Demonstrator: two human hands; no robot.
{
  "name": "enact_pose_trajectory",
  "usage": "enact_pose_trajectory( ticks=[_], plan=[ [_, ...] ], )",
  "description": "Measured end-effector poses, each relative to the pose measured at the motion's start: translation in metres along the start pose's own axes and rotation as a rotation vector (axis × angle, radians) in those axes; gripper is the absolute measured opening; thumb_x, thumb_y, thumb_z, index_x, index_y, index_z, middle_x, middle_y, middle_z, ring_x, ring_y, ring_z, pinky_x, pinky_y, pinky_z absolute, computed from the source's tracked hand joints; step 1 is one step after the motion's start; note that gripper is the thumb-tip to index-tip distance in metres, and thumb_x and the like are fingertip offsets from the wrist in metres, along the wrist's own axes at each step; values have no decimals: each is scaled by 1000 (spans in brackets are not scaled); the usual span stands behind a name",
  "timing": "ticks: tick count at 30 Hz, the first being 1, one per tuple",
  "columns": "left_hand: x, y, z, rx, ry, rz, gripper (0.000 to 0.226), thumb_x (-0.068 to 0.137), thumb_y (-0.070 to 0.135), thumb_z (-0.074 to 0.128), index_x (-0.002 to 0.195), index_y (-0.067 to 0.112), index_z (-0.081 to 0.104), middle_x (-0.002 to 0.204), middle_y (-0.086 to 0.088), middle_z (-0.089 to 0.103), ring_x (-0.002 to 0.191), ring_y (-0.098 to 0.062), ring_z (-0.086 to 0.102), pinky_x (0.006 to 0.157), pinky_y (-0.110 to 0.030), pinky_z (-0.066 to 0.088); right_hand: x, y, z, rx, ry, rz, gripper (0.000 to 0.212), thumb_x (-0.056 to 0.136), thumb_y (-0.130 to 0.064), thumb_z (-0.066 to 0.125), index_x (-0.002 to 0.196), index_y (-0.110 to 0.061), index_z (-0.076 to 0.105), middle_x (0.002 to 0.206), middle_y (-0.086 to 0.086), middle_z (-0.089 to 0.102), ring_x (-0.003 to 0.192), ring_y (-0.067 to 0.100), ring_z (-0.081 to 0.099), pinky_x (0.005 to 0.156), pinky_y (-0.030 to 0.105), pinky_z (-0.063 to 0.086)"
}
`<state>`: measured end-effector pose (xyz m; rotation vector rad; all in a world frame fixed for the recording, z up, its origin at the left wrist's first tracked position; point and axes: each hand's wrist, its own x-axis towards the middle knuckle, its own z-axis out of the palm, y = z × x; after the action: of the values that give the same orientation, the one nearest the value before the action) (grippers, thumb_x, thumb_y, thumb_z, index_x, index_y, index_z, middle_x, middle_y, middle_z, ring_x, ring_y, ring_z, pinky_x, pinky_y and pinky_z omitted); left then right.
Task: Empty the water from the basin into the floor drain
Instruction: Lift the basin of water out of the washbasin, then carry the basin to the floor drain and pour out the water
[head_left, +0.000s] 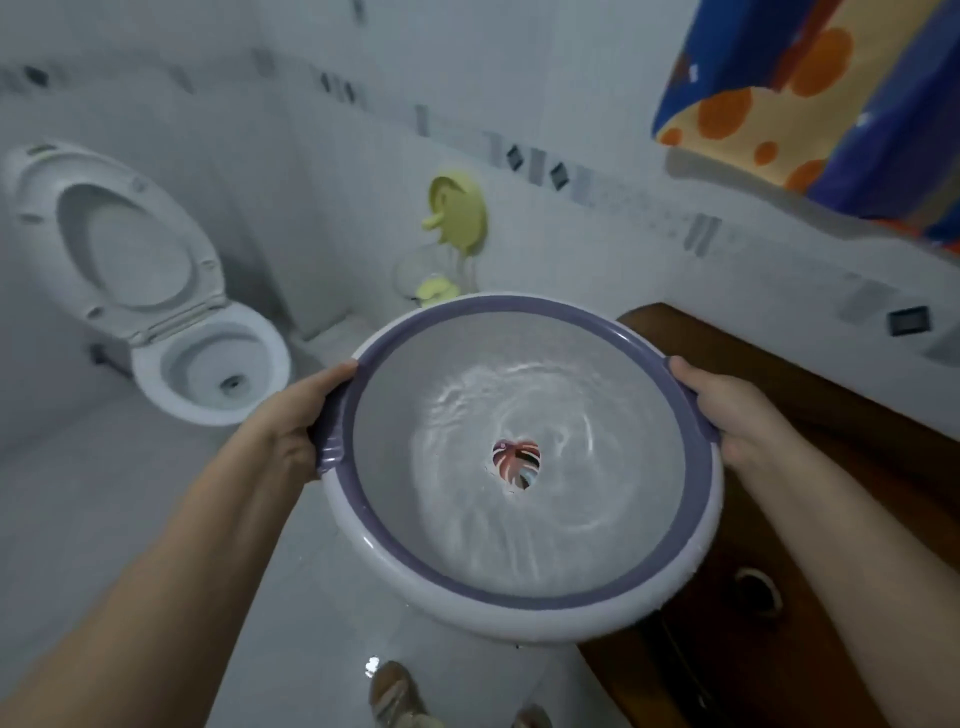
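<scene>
Over bathroom tiles (104, 493), fingers of left hand (296, 426) and right hand (727, 410) clasp the basin (519, 618).

Both arms are reaching out in front of me, forearms bare, angling in from the lower corners. My left hand (306, 415) is gripping the left edge of the basin (519, 616) rim, thumb lying along the top, fingers curling under and out of sight. My right hand (727, 410) is gripping the right edge likewise, thumb over the rim, fingers hidden beneath.
</scene>
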<state>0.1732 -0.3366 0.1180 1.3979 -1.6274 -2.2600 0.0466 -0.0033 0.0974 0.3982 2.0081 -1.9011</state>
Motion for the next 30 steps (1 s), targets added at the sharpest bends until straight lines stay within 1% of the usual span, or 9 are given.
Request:
enact_pose_trajectory(
  ticks=[5, 8, 12, 13, 16, 20, 25, 27, 30],
  plan=[
    [13, 7, -54, -85, 48, -47, 24, 84, 30, 64, 71, 11, 62, 40, -2, 64, 32, -15, 59, 31, -20, 45, 20, -5, 67, -7, -106, -18, 31, 90, -33, 54, 74, -9, 66, 56, 0, 70, 61, 19, 65, 68, 33, 51],
    [27, 11, -85, -132, 69, -65, 24, 86, 30, 62, 73, 9, 62, 41, -2, 65, 32, -15, 60, 30, -21, 45, 29, -3, 108, -8, -147, 18, 30, 91, -32, 53, 75, -9, 65, 54, 1, 69, 52, 17, 65, 58, 30, 50],
    [57, 25, -123, -181, 50, -99, 23, 86, 29, 62, 82, 7, 64, 49, -6, 69, 39, -18, 64, 46, -27, 52, 37, 4, 159, -8, -130, 77, 29, 89, -32, 56, 78, -6, 64, 74, 12, 66, 65, 26, 60, 64, 36, 49],
    [65, 29, -130, -186, 46, -101, 22, 87, 29, 62, 82, 7, 64, 48, -6, 69, 39, -17, 64, 46, -27, 53, 40, 7, 170, -12, -121, 88, 30, 88, -32, 56, 77, -6, 65, 74, 13, 66, 65, 27, 60, 65, 37, 50],
    [92, 43, -154, -200, 52, -101, 22, 86, 29, 62, 78, 8, 63, 46, -5, 68, 37, -15, 63, 35, -23, 50, 53, 16, 205, 8, -103, 119, 30, 87, -33, 57, 74, -8, 66, 60, 8, 71, 55, 24, 65, 62, 36, 51],
    [129, 62, -180, -178, 53, -98, 26, 87, 31, 62, 75, 8, 64, 47, -4, 68, 38, -15, 64, 33, -23, 49, 70, 24, 250, 26, -81, 128, 28, 86, -34, 59, 74, -10, 67, 56, 5, 70, 52, 20, 64, 60, 34, 49],
    [183, 71, -207, -97, 78, -114, 31, 86, 39, 61, 72, 11, 64, 45, 0, 67, 37, -13, 62, 35, -21, 50, 95, 36, 303, 12, -66, 129, 27, 87, -33, 58, 82, -8, 66, 80, 10, 66, 67, 23, 62, 64, 34, 50],
    [204, 68, -216, -77, 92, -109, 32, 88, 39, 58, 73, 12, 63, 45, 1, 68, 38, -13, 63, 35, -21, 49, 108, 42, 319, -12, -64, 132, 27, 87, -33, 58, 80, -8, 66, 78, 10, 66, 67, 23, 62, 63, 35, 50],
    [226, 61, -223, -56, 148, -92, 32, 90, 39, 56, 75, 12, 62, 43, 3, 66, 43, -14, 64, 39, -21, 47, 127, 58, 340, -43, -74, 128, 27, 87, -32, 58, 75, -9, 66, 74, 9, 68, 69, 25, 63, 72, 39, 51]
  ],
)
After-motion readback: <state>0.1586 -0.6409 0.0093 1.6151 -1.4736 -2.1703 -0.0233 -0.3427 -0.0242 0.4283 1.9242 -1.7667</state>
